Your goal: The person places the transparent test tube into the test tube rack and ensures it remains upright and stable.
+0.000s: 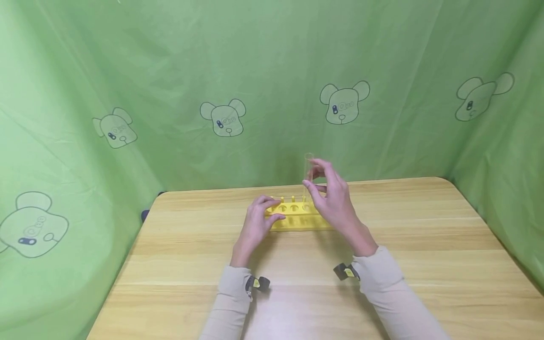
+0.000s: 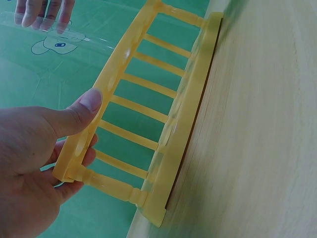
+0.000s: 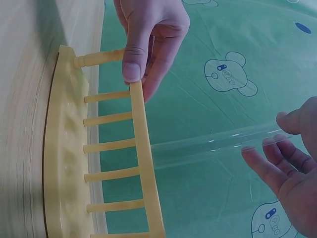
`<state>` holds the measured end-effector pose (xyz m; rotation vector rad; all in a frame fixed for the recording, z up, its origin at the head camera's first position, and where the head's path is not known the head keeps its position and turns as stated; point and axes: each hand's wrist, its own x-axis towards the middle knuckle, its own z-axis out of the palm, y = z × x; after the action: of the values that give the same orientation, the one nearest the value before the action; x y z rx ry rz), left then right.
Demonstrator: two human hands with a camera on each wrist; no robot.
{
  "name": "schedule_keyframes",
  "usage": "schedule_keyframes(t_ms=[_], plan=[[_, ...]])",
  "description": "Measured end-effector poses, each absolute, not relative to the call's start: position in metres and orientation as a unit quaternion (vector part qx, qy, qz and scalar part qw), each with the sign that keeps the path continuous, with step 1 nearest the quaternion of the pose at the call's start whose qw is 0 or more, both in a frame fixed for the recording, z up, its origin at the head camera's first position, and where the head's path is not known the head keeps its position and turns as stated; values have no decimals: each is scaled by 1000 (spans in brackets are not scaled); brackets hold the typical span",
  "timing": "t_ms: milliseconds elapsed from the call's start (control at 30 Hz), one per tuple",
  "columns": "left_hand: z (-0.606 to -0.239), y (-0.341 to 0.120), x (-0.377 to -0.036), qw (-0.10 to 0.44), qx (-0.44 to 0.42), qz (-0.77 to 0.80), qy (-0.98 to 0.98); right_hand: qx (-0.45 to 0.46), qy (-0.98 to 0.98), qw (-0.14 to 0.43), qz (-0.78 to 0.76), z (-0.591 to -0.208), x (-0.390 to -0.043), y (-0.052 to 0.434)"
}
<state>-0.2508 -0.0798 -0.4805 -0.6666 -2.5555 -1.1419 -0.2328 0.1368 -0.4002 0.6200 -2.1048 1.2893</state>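
Note:
A yellow test-tube rack stands near the far edge of the wooden table. My left hand grips the left end of its top plate, thumb on top and fingers beneath. My right hand pinches a clear glass tube near its upper end and holds it upright over the rack. In the right wrist view the tube runs from my right hand to the rack's top plate, where its lower end meets a hole. The other holes of the rack look empty.
A green cloth with cartoon bear prints hangs close behind the table and along both sides. Bare wood lies between the rack and me. Small wrist cameras sit on both sleeves.

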Motion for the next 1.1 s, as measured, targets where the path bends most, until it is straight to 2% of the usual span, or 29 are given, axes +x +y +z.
schedule_keyframes(t_ms=[1100], plan=[[-481, -80, -251, 138, -234, -394, -878, 235, -789, 289, 488, -407, -236, 136]])
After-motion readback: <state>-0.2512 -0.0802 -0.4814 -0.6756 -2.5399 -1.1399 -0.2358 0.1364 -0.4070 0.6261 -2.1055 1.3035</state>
